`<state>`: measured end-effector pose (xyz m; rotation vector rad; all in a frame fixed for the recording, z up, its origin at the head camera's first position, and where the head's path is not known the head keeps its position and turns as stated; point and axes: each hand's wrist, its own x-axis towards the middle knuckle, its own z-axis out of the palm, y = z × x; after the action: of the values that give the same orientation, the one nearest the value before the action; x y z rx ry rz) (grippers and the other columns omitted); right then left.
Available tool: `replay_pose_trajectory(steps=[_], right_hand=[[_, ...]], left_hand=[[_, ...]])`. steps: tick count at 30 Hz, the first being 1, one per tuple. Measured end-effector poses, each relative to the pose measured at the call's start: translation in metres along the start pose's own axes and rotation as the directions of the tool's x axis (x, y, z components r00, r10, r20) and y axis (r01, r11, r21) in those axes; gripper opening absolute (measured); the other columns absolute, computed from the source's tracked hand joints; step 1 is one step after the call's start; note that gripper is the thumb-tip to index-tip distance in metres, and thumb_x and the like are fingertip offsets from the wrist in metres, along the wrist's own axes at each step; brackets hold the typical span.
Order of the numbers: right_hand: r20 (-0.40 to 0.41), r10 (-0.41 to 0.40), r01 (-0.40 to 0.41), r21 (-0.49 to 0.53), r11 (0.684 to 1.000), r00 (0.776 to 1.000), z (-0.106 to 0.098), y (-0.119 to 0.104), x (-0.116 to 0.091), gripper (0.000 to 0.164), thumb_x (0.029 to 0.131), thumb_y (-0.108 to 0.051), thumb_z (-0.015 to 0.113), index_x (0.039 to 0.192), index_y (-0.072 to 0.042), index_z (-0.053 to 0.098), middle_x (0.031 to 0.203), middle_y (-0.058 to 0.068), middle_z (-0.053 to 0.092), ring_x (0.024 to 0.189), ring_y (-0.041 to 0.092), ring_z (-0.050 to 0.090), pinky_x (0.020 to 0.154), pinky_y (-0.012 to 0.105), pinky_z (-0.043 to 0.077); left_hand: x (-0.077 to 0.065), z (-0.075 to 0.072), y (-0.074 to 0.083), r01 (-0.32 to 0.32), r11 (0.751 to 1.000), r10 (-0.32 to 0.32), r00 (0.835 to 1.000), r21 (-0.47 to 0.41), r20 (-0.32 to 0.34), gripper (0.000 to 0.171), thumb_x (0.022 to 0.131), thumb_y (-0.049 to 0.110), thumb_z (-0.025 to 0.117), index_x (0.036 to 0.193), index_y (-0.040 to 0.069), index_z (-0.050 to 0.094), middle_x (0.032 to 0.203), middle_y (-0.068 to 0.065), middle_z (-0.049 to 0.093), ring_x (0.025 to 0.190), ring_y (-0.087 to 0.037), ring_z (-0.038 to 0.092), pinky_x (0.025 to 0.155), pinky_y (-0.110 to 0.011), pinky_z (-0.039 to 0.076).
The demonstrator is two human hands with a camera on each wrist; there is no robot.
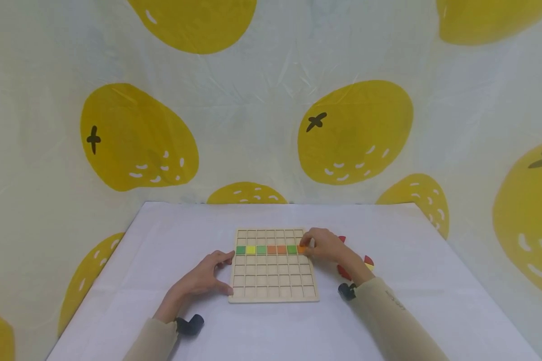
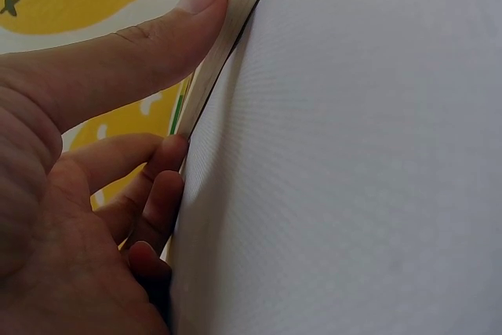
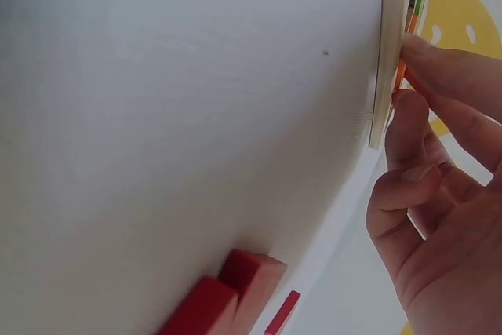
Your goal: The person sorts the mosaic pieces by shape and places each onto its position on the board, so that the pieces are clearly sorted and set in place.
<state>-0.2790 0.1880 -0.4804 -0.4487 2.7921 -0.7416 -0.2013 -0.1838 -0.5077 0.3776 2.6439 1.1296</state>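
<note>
A square wooden grid board point(image 1: 277, 292) lies flat on the white table. One row holds square tiles side by side in green, yellow and orange, among them a yellow tile point(image 1: 251, 249). My left hand point(image 1: 201, 275) is at the board's left side, with its thumb by the near corner and its fingertips farther up the edge. Thumb and fingers touch the wooden rim point(image 2: 205, 84) in the left wrist view. At the row's right end, my right hand point(image 1: 323, 245) pinches an orange tile point(image 1: 301, 249) between thumb and fingers. Those fingertips partly hide the tile.
Right of the board, partly behind the right forearm, lie several red pieces point(image 1: 344, 273) and a yellow one point(image 1: 369, 267). Red blocks point(image 3: 251, 272) also show low in the right wrist view. A fruit-patterned curtain point(image 1: 248, 125) stands behind the table point(image 1: 185, 220).
</note>
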Motion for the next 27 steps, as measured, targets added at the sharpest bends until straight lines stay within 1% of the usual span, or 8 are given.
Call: replay_pose_trajectory(steps=[5, 8, 12, 19, 22, 27], right_hand=[[0.007, 0.011, -0.011, 0.012, 1.0, 1.0, 0.0008, 0.0013, 0.0004, 0.02, 0.089, -0.02, 0.078, 0.109, -0.022, 0.074, 0.113, -0.003, 0.069, 0.102, 0.019, 0.057, 0.091, 0.04, 0.053], [0.007, 0.009, -0.009, 0.022, 1.0, 1.0, 0.001, 0.0018, 0.0008, 0.022, 0.089, -0.019, 0.077, 0.11, -0.021, 0.074, 0.112, -0.003, 0.069, 0.1, 0.019, 0.056, 0.09, 0.038, 0.052], [0.008, 0.007, -0.007, 0.028, 1.0, 1.0, 0.0009, 0.0019, 0.0012, 0.022, 0.088, -0.019, 0.078, 0.11, -0.02, 0.074, 0.11, -0.004, 0.069, 0.1, 0.019, 0.056, 0.09, 0.038, 0.051], [0.006, -0.001, 0.0, 0.018, 1.0, 1.0, 0.0005, 0.0006, 0.0014, 0.022, 0.088, -0.019, 0.08, 0.109, -0.02, 0.075, 0.109, -0.004, 0.069, 0.1, 0.019, 0.056, 0.089, 0.038, 0.051], [0.007, -0.003, 0.002, 0.012, 1.0, 1.0, 0.0007, 0.0, 0.0008, 0.024, 0.087, -0.019, 0.08, 0.111, -0.019, 0.075, 0.109, -0.003, 0.069, 0.099, 0.019, 0.056, 0.089, 0.038, 0.051], [0.008, 0.011, -0.011, 0.013, 1.0, 1.0, 0.0009, -0.0016, -0.0005, 0.026, 0.087, -0.018, 0.08, 0.113, -0.017, 0.076, 0.111, -0.001, 0.069, 0.101, 0.02, 0.056, 0.093, 0.041, 0.053]], left_hand=[[0.0004, 0.0002, 0.0007, 0.004, 1.0, -0.004, 1.0, -0.001, 0.001, 0.106, 0.064, 0.027, 0.098, 0.155, 0.01, 0.047, 0.126, 0.002, 0.058, 0.123, -0.023, 0.049, 0.113, -0.051, 0.04], [0.0008, -0.0002, 0.0005, 0.004, 1.0, -0.004, 1.0, -0.006, 0.007, 0.106, 0.064, 0.027, 0.097, 0.156, 0.011, 0.046, 0.126, 0.003, 0.058, 0.124, -0.022, 0.049, 0.114, -0.051, 0.04], [0.0007, -0.0011, 0.0007, -0.004, 1.0, 0.004, 1.0, -0.003, 0.004, 0.106, 0.064, 0.027, 0.097, 0.156, 0.01, 0.047, 0.125, 0.003, 0.058, 0.124, -0.022, 0.049, 0.113, -0.052, 0.04], [0.0003, -0.0007, 0.0, 0.008, 1.0, -0.008, 1.0, -0.009, 0.002, 0.106, 0.064, 0.027, 0.097, 0.156, 0.012, 0.047, 0.127, 0.004, 0.058, 0.125, -0.022, 0.049, 0.114, -0.052, 0.04], [-0.0004, -0.0008, 0.0001, 0.0, 1.0, 0.0, 1.0, -0.01, 0.0, 0.106, 0.063, 0.027, 0.098, 0.155, 0.011, 0.047, 0.126, 0.004, 0.058, 0.124, -0.023, 0.049, 0.113, -0.052, 0.04], [0.0004, -0.0011, -0.0007, -0.01, 1.0, 0.01, 1.0, -0.008, 0.006, 0.107, 0.064, 0.028, 0.097, 0.156, 0.01, 0.046, 0.126, 0.003, 0.058, 0.124, -0.023, 0.049, 0.113, -0.052, 0.039]])
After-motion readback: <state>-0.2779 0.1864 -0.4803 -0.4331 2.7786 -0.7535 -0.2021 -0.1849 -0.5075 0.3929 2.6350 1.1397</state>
